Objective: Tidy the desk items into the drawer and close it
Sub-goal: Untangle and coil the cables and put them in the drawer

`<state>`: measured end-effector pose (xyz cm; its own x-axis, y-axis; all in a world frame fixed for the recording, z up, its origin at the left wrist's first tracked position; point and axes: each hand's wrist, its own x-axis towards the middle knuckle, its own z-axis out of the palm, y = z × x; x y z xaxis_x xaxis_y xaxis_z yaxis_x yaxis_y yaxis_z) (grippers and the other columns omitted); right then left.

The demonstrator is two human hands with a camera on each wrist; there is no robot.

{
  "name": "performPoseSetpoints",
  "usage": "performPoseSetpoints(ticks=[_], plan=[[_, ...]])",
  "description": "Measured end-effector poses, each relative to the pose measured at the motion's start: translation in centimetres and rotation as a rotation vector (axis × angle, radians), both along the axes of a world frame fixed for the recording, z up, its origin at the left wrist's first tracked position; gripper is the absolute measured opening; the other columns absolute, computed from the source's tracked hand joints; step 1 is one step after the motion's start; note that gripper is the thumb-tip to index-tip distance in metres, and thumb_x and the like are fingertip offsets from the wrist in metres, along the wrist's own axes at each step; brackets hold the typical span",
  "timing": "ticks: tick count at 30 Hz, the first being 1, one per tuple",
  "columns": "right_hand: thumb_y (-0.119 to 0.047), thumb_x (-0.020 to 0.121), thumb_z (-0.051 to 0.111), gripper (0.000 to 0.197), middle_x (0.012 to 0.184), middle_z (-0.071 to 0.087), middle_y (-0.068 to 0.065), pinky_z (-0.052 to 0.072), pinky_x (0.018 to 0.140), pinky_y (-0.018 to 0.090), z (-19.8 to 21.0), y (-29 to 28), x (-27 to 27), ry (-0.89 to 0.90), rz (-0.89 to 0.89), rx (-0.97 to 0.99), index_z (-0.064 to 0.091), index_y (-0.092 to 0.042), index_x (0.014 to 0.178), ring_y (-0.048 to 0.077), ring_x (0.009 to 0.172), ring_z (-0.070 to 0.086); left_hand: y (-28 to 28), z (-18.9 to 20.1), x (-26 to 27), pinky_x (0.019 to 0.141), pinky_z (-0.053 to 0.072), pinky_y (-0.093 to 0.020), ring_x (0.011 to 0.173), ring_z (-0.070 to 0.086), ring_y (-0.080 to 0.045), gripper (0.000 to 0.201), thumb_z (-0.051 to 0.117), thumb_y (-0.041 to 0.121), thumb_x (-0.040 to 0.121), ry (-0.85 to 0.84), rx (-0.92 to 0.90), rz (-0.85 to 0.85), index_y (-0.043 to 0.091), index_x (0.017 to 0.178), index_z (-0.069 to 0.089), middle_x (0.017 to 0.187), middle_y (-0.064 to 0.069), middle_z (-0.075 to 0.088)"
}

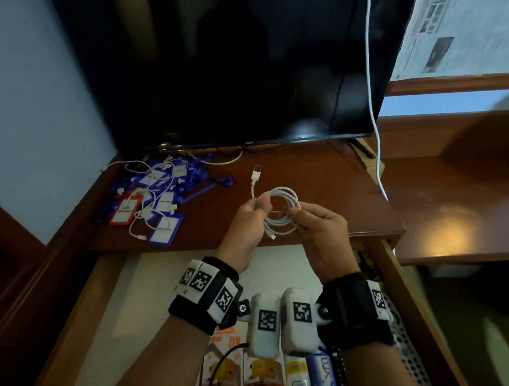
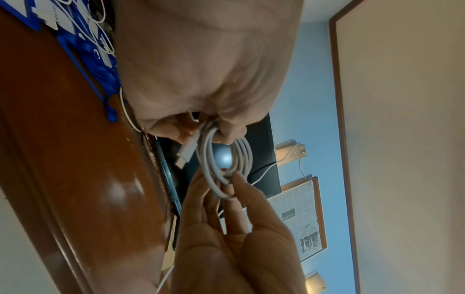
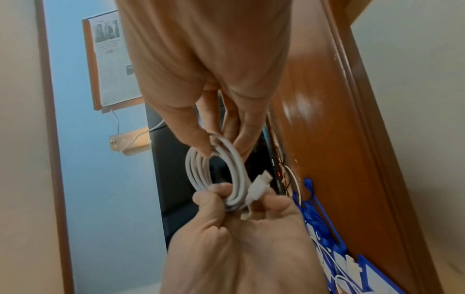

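A white USB cable (image 1: pixel 283 213) is wound into a small coil and held in the air over the desk's front edge. My left hand (image 1: pixel 257 206) grips the coil's left side, and the USB plug (image 1: pixel 256 175) sticks up beyond it. My right hand (image 1: pixel 297 217) pinches the coil's right side between thumb and fingers. The left wrist view shows the coil (image 2: pixel 226 159) under my left hand (image 2: pixel 221 129). In the right wrist view my right hand (image 3: pixel 221 146) holds the coil (image 3: pixel 216 173) from above. The open drawer (image 1: pixel 401 289) lies below my wrists.
A heap of blue lanyards and card holders (image 1: pixel 155 199), tangled with thin white cables, lies on the desk (image 1: pixel 322 178) at the left. A dark screen (image 1: pixel 224 73) stands behind, a white cord (image 1: pixel 372 110) hanging past it. Orange boxes (image 1: pixel 226 368), small packs and a perforated metal tray (image 1: pixel 410 348) fill the drawer's near part.
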<state>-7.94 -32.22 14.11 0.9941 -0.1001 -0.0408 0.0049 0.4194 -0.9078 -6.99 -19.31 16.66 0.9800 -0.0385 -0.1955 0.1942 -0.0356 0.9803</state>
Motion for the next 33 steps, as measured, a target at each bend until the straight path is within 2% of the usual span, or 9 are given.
performPoseSetpoints(ticks=[6, 9, 14, 17, 22, 25, 29, 31, 33], plan=[[-0.003, 0.076, 0.066, 0.034, 0.098, 0.067, 0.03, 0.055, 0.081, 0.053, -0.8, 0.1, -0.2, 0.053, 0.044, 0.132, 0.061, 0.016, 0.104, 0.039, 0.085, 0.067, 0.0, -0.7, 0.0, 0.096, 0.05, -0.041, 0.103, 0.065, -0.024, 0.033, 0.039, 0.034, 0.102, 0.018, -0.021, -0.001, 0.016, 0.115, 0.063, 0.109, -0.011, 0.068], [0.003, 0.08, 0.062, 0.028, 0.092, 0.068, 0.027, 0.059, 0.068, 0.043, -1.0, 0.2, -0.1, 0.071, 0.065, 0.161, 0.059, 0.018, 0.103, 0.035, 0.078, 0.068, 0.1, -1.0, 0.0, 0.095, 0.051, -0.041, 0.102, 0.066, -0.023, 0.031, 0.038, 0.035, 0.102, 0.033, -0.015, -0.011, 0.019, 0.106, 0.065, 0.107, -0.01, 0.07], [0.007, 0.084, 0.056, 0.011, 0.077, 0.069, 0.012, 0.054, 0.06, 0.027, -1.1, 0.5, -0.1, 0.076, 0.144, 0.091, 0.062, 0.004, 0.092, 0.02, 0.067, 0.066, 0.1, -1.5, 0.3, 0.091, 0.053, -0.041, 0.101, 0.066, -0.027, 0.03, 0.039, 0.034, 0.102, 0.055, 0.014, 0.026, 0.017, 0.099, 0.064, 0.106, -0.012, 0.069], [0.009, 0.083, 0.051, 0.015, 0.072, 0.064, 0.007, 0.048, 0.055, 0.023, -1.2, 0.7, -0.1, 0.089, 0.194, 0.079, 0.059, -0.005, 0.085, 0.016, 0.061, 0.059, 0.5, -1.8, 0.2, 0.095, 0.05, -0.047, 0.099, 0.066, -0.029, 0.03, 0.042, 0.033, 0.101, 0.083, 0.01, 0.039, 0.017, 0.092, 0.066, 0.101, -0.012, 0.07], [-0.006, 0.071, 0.055, 0.023, 0.079, 0.06, 0.005, 0.039, 0.058, 0.029, -1.6, 1.0, 0.1, 0.127, 0.316, 0.048, 0.053, -0.01, 0.094, 0.02, 0.068, 0.055, 0.7, -2.3, -0.2, 0.088, 0.052, -0.041, 0.092, 0.066, -0.027, 0.03, 0.041, 0.028, 0.102, 0.064, 0.005, 0.047, 0.013, 0.102, 0.067, 0.102, -0.016, 0.07], [-0.001, 0.079, 0.058, 0.029, 0.089, 0.063, 0.007, 0.039, 0.059, 0.028, -2.0, 0.8, 0.1, 0.088, 0.38, -0.031, 0.052, -0.011, 0.106, 0.023, 0.078, 0.058, 0.9, -2.4, -0.6, 0.087, 0.053, -0.04, 0.094, 0.066, -0.026, 0.028, 0.041, 0.026, 0.102, 0.045, 0.015, 0.063, 0.014, 0.102, 0.066, 0.104, -0.014, 0.069], [0.009, 0.074, 0.06, 0.036, 0.086, 0.065, 0.004, 0.045, 0.061, 0.029, -2.5, 1.2, -0.2, 0.049, 0.346, 0.053, 0.055, -0.008, 0.105, 0.022, 0.079, 0.061, 1.5, -2.3, -0.5, 0.082, 0.053, -0.041, 0.089, 0.065, -0.024, 0.023, 0.046, 0.027, 0.1, -0.025, 0.096, 0.123, 0.019, 0.096, 0.067, 0.102, -0.011, 0.069], [0.009, 0.076, 0.061, 0.032, 0.09, 0.065, 0.009, 0.049, 0.066, 0.032, -2.7, 1.2, -0.2, 0.1, 0.301, -0.045, 0.06, -0.004, 0.105, 0.024, 0.081, 0.062, 1.9, -2.4, -0.4, 0.077, 0.053, -0.041, 0.087, 0.063, -0.026, 0.021, 0.049, 0.029, 0.099, -0.05, 0.12, 0.14, 0.019, 0.097, 0.067, 0.096, -0.008, 0.068], [0.002, 0.082, 0.064, 0.014, 0.083, 0.064, 0.011, 0.046, 0.06, 0.029, -2.6, 0.9, -0.4, 0.192, 0.253, -0.264, 0.064, 0.0, 0.096, 0.021, 0.071, 0.057, 2.4, -2.6, -0.5, 0.068, 0.048, -0.035, 0.078, 0.056, -0.02, 0.019, 0.051, 0.03, 0.098, -0.058, 0.132, 0.151, 0.019, 0.097, 0.067, 0.087, -0.006, 0.063]])
